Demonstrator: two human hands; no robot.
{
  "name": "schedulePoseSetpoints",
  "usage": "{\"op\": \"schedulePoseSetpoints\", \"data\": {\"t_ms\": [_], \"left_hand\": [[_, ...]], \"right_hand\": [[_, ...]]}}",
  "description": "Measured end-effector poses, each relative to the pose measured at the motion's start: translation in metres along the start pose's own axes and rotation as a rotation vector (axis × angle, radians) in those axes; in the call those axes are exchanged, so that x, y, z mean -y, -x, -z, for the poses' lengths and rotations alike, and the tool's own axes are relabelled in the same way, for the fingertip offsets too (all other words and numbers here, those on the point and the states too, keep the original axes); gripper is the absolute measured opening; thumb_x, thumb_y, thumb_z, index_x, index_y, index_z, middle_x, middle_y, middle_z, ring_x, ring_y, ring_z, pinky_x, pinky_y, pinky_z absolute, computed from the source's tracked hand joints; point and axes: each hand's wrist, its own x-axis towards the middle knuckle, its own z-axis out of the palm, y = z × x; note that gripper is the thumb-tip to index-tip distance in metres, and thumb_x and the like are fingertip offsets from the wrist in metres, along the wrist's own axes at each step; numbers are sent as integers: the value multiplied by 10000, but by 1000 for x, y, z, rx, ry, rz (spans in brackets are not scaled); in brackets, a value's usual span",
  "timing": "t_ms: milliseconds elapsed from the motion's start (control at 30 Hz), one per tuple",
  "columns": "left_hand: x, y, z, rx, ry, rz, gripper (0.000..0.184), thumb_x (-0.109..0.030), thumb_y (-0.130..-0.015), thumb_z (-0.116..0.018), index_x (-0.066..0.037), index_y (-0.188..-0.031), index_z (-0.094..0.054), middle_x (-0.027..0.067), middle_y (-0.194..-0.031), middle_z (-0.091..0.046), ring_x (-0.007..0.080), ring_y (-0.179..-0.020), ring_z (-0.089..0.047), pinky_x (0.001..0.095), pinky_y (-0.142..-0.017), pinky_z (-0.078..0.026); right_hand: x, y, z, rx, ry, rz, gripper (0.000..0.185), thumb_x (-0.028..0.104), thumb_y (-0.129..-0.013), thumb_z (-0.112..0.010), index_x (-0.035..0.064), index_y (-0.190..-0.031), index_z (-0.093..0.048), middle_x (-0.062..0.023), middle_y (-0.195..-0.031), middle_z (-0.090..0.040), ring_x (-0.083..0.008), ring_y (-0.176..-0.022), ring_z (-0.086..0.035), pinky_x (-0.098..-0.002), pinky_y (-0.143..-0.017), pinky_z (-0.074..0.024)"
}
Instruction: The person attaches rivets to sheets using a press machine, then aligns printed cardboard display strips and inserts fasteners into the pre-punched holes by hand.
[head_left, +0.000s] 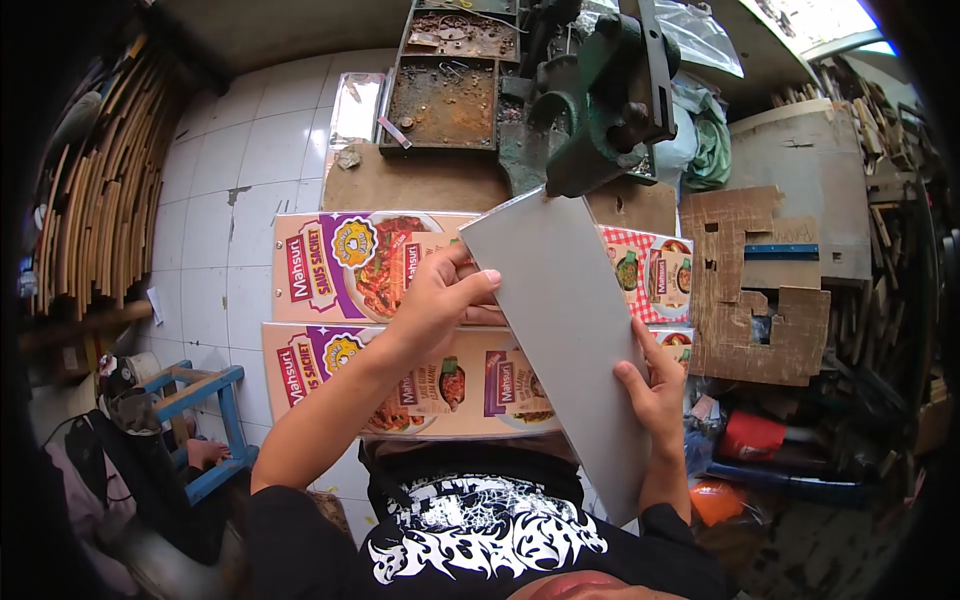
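Left of centre, the left hand (455, 290) is closing on the upper left edge of a grey panel (570, 330), thumb on the face, above two printed boards (350, 260). Across the middle, the panel is lying slantwise with its upper end at the head of a green press (600, 120), contact there being unclear; it is probably light, stiff and smooth, best taken by both long edges. Farther right, the right hand (655, 390) is clamping the opposite edge, some fingers hidden, while cut cardboard (775, 277) is lying beyond.
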Motion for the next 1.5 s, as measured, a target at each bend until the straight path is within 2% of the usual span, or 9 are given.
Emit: {"op": "schedulePoseSetpoints", "data": {"t_ms": [133, 200, 300, 500, 833, 1133, 1500], "left_hand": [[1, -1, 2, 6, -3, -1, 432, -132, -938, -601, 25, -1320, -475, 157, -1135, -647, 235, -965, -700, 375, -833, -614], [0, 0, -1, 6, 17, -5, 437, -123, -939, -600, 16, -1332, -470, 155, -1132, -650, 227, -963, -701, 363, -811, -620], [0, -1, 0, 20, 7, 4, 447, -123, -941, -600, 6, -1345, -463, 153, -1140, -651, 228, -972, -701, 357, -809, -619], [3, -3, 2, 23, 12, 10, 444, -124, -946, -598, 7, -1347, -460, 157, -1161, -648, 235, -993, -698, 363, -822, -616], [0, -2, -2, 17, 26, -4, 368, -112, -954, -585, 30, -1284, -503, 142, -1135, -650, 224, -988, -686, 362, -829, -606], [1, -3, -2, 3, 17, -8, 371, -186, -980, -546, 12, -1290, -498, 148, -1128, -659, 237, -956, -710, 366, -816, -619], [1, -2, -4, -5, -9, -23, 371, -185, -983, -539, 13, -1293, -493, 144, -1120, -662, 224, -932, -715, 357, -800, -625]], "right_hand": [[1, -1, 0, 3, 44, 20, 586, -6, -857, -682, -60, -1403, -476, -214, -1284, -619, -228, -1168, -612, -309, -996, -463], [7, 1, -1, 8, -35, -51, 586, -12, -861, -673, -63, -1408, -469, -200, -1265, -629, -201, -1126, -624, -290, -962, -478], [6, 0, -1, 9, -55, -41, 584, -17, -864, -665, -63, -1411, -466, -191, -1254, -634, -184, -1095, -630, -277, -937, -486], [3, 0, -1, 6, -18, 17, 574, -19, -876, -651, -59, -1416, -461, -189, -1246, -636, -176, -1080, -633, -267, -923, -490], [4, 0, -1, 0, -57, -34, 579, -15, -873, -662, -47, -1417, -467, -190, -1234, -643, -183, -1074, -639, -278, -922, -496], [-3, 0, -2, -16, 2, 25, 585, -12, -862, -675, -34, -1413, -478, -205, -1273, -632, -200, -1112, -629, -290, -956, -479], [1, 0, -3, -9, -21, 35, 578, -19, -872, -661, -29, -1418, -474, -189, -1275, -639, -163, -1075, -634, -272, -925, -494]]}}
